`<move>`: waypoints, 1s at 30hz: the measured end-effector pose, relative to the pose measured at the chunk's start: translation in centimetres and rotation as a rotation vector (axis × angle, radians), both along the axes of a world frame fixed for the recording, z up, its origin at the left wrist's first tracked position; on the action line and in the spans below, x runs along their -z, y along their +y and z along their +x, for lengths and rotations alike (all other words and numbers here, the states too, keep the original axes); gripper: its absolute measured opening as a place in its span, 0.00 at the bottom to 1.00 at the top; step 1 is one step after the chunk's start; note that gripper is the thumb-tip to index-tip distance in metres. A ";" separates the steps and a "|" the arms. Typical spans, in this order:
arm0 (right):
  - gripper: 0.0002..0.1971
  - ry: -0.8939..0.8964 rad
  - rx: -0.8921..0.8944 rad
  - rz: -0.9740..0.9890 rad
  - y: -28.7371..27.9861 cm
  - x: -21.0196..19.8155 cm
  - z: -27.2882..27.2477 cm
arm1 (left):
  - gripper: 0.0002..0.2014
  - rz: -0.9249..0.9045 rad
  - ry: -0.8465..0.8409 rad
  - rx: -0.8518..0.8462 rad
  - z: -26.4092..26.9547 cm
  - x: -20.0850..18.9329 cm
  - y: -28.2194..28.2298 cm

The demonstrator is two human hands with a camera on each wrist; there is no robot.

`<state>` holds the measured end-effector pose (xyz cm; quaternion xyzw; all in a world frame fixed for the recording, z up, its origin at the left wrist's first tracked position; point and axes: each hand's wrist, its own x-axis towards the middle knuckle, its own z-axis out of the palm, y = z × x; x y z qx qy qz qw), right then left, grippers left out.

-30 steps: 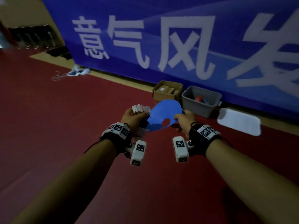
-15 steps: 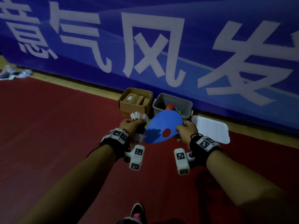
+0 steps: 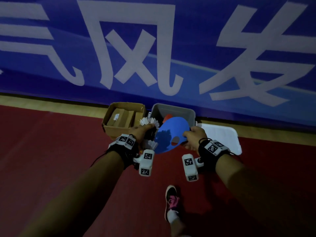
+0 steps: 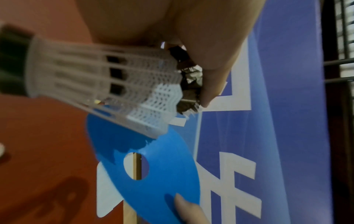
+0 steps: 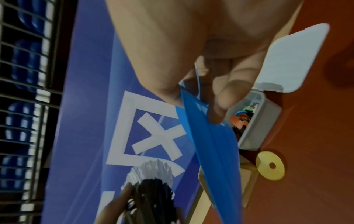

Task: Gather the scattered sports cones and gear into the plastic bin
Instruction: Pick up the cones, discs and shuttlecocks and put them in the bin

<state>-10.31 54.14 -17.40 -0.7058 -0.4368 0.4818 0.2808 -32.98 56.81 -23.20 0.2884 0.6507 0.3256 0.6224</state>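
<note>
Your right hand (image 3: 193, 136) pinches the flat blue disc cone (image 3: 171, 134), your left hand (image 3: 142, 132) grips white shuttlecocks (image 3: 147, 120); release both over the grey plastic bin (image 3: 172, 109).

Blue disc cone (image 3: 171, 134) now overlaps grey bin (image 3: 172, 111) (person closer).

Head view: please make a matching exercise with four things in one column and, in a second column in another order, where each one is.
Things:
1. flat blue disc cone
2. white plastic shuttlecocks
3. grey plastic bin
4. white bin lid

Places:
A. on the floor, right of the bin
B. in the left hand
C. by the banner, beside the cardboard box
D. in the right hand

Pairs: 1-D, 2-B, 3-C, 4-A
</note>
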 end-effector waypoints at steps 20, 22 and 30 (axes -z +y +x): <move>0.15 -0.545 -0.024 -0.093 45.8 6.9 2.3 | 0.37 -0.214 -0.087 -0.090 3.5 7.1 44.8; 0.18 -0.579 -0.043 -0.097 49.0 7.4 2.0 | 0.39 -0.241 -0.153 -0.081 3.9 12.5 49.8; 0.14 -0.464 -0.304 -0.191 59.6 12.0 -4.4 | 0.13 -0.293 -0.259 -0.286 -0.8 7.4 54.0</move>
